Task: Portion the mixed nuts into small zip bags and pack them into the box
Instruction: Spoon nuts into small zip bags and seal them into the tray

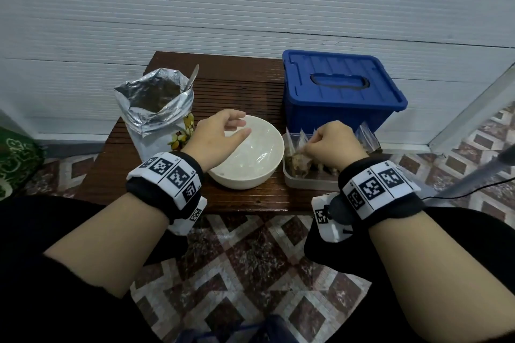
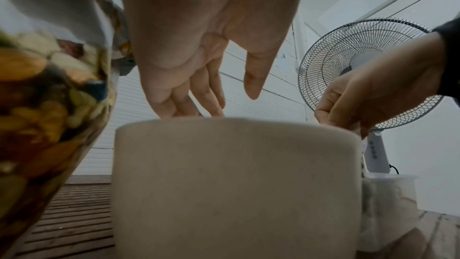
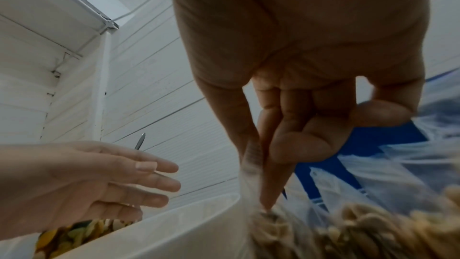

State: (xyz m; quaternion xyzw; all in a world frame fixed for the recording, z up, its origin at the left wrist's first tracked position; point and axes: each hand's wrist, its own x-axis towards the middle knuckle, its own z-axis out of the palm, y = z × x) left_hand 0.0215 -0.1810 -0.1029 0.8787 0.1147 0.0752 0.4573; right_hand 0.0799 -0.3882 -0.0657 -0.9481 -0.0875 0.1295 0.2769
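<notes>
Beside the white bowl (image 1: 245, 153), over the clear tub (image 1: 306, 182), a filled zip bag (image 1: 299, 160), judged light, limp and slippery, is being pinched at its top strip by the right hand (image 1: 334, 145); the left hand (image 1: 216, 135) is being held spread, empty, over the bowl.

- Foil nut bag (image 1: 156, 117): silver pouch, upright, its top torn open; printed nuts on its front; left of the white bowl (image 1: 248, 172).
- Spoon (image 1: 193, 76): metal handle protruding from the pouch mouth.
- Clear container (image 1: 306, 182): just right of the bowl, holding filled zip bags (image 1: 299, 160) standing upright.
- Blue box (image 1: 340, 92): lid closed, behind the container.
</notes>
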